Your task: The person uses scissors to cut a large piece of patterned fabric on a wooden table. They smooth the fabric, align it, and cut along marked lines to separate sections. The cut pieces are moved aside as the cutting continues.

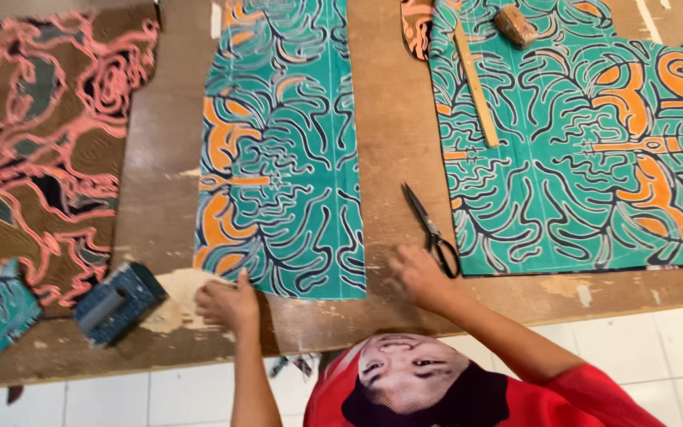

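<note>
fabric panel (282, 150): teal cloth with orange patches and dark wavy lines, lying flat on the table, its lower left corner under the fingertips of the left hand (227, 304), running straight away from it.
scissors (432, 229): black-handled, blades closed, lying flat, loops just beside the right hand (416, 277), tips pointing away.

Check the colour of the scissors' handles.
Black, on the scissors near the right hand; head view shows it.

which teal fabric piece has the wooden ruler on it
The wide teal piece at far right, beyond the scissors; the narrow middle panel, touched by the left hand, bears nothing.
</note>
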